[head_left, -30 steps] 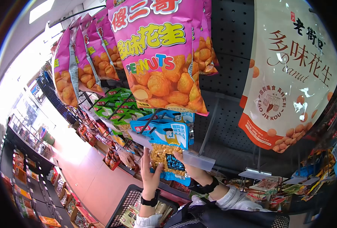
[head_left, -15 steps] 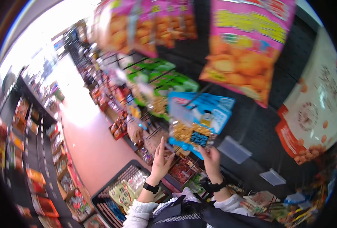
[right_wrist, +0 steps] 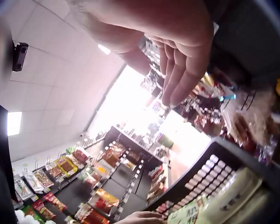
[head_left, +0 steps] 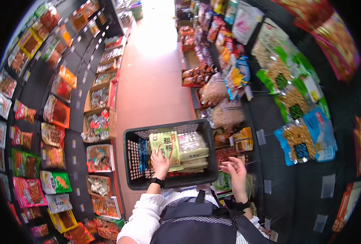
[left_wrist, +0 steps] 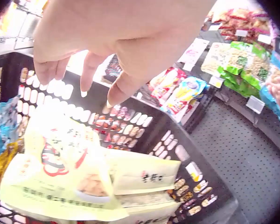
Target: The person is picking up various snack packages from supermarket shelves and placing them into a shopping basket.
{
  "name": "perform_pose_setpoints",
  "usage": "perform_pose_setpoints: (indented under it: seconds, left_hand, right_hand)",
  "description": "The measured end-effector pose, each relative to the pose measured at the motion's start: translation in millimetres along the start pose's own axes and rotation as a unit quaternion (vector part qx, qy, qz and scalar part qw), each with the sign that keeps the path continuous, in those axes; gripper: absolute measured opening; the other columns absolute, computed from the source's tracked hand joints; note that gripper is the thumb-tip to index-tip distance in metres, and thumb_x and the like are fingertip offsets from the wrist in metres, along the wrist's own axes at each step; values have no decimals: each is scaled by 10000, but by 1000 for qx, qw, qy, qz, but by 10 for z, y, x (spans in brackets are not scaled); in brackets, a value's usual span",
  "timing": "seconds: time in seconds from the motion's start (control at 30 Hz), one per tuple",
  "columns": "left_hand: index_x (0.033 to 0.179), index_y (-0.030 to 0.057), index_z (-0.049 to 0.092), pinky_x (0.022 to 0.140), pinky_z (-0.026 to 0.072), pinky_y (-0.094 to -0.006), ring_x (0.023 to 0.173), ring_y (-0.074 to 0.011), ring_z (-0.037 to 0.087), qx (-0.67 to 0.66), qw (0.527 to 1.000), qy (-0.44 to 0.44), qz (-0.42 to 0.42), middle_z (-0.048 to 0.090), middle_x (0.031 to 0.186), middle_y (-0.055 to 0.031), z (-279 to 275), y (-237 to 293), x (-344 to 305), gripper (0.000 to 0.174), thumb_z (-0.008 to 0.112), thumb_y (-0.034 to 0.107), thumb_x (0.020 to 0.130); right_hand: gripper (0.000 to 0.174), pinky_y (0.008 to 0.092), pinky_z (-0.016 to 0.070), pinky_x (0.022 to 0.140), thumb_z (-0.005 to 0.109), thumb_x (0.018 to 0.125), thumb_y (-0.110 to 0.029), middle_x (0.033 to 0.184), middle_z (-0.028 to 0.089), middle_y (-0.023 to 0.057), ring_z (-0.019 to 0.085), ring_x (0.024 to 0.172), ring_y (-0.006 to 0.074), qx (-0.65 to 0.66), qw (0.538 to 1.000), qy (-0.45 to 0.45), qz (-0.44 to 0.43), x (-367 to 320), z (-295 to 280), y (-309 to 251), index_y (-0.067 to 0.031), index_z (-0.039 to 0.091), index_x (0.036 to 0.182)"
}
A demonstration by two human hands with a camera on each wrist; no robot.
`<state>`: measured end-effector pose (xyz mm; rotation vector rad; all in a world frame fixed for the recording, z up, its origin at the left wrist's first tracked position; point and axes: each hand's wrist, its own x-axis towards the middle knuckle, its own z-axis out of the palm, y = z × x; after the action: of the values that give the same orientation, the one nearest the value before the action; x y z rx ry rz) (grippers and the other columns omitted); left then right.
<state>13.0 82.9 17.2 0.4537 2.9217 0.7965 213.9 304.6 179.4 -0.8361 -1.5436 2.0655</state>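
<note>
My left hand [head_left: 160, 166] is over the black shopping basket [head_left: 130, 162], fingers relaxed above a pale green snack bag [head_left: 164, 142]. In the left wrist view that hand [left_wrist: 121, 42] holds nothing, its fingertips pointing down over the basket's slotted wall [left_wrist: 79, 112]. Beside the green bag lie pale packets [head_left: 192, 144] and blue packets [head_left: 143, 152]. My right hand [head_left: 236, 175] hovers off the basket's right side with loosely bent fingers and nothing in them, as the right wrist view also shows. A blue bag of peanuts [head_left: 298, 136] hangs on the rack farther right.
On the right, a dark pegboard rack [head_left: 286, 195] carries green peanut bags [head_left: 290, 81] and other snacks on hooks. Shelves of packets [head_left: 56, 110] and cardboard boxes [head_left: 101, 95] line the left. A pink tiled aisle [head_left: 152, 89] runs ahead between them.
Both hands have come away from the blue peanut bag, which stays hanging. The left hand has moved left over the basket. The head view has swung down and left.
</note>
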Motion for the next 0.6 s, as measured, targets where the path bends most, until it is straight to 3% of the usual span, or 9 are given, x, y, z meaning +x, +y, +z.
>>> perform_pose_setpoints:
  seconds: [0.07, 0.17, 0.23, 0.33, 0.47, 0.5, 0.6]
  left_hand:
    - [1192, -23, 362, 974, 299, -486, 1168, -433, 303, 17, 996, 60, -67, 299, 1249, -290, -71, -242, 70, 655, 695, 180, 665]
    - [1183, -57, 353, 976, 303, -475, 1165, -415, 330, 39, 978, 123, -165, 320, 1247, -279, -81, -668, 232, 663, 697, 182, 670]
    - [1165, -69, 368, 946, 355, -446, 1101, -395, 429, 36, 969, 100, -223, 432, 1168, -275, -44, -953, 325, 602, 665, 158, 692]
    - [1195, -71, 380, 880, 419, -454, 978, -417, 533, -31, 935, -37, -351, 539, 1046, -296, 115, -1449, 450, 536, 578, 151, 749]
    - [1235, -8, 421, 891, 413, -446, 1045, -399, 515, -73, 921, -133, -359, 520, 1143, -279, 278, -1804, 482, 497, 544, 148, 780]
    - [1138, -21, 502, 861, 431, -454, 999, -411, 537, -65, 926, -118, -353, 560, 1066, -278, 300, -1815, 482, 383, 524, 134, 788]
    - [1018, -23, 535, 793, 460, -460, 906, -413, 577, -43, 939, -118, -320, 604, 934, -263, 278, -1822, 527, 273, 489, 96, 777]
  right_hand:
    - [271, 284, 500, 796, 489, 902, -65, 987, 603, 133, 612, 880, 181, -13, 996, -71, 54, 51, 290, 176, 4, 435, 1158]
    - [278, 264, 487, 794, 520, 890, -73, 974, 609, 128, 601, 883, 152, -69, 983, -141, 94, 94, 662, 548, 17, 458, 1146]
    - [283, 249, 483, 767, 538, 880, -83, 964, 621, 111, 597, 862, 124, -75, 978, -155, 118, 92, 925, 706, 17, 478, 1139]
    - [304, 237, 487, 693, 577, 851, -104, 942, 640, 86, 596, 797, 91, -228, 946, -205, 107, 109, 1265, 863, 10, 504, 1123]
    - [318, 295, 499, 753, 576, 856, -153, 956, 634, 138, 630, 848, 196, -309, 910, -252, 114, 88, 1679, 887, -8, 506, 1131]
    - [326, 309, 495, 777, 576, 853, -164, 967, 632, 150, 629, 884, 219, -314, 907, -263, 98, 83, 1737, 938, -17, 506, 1135]
    - [343, 339, 479, 823, 574, 850, -207, 996, 624, 168, 614, 947, 257, -333, 888, -296, 114, 125, 1889, 1048, -22, 505, 1131]
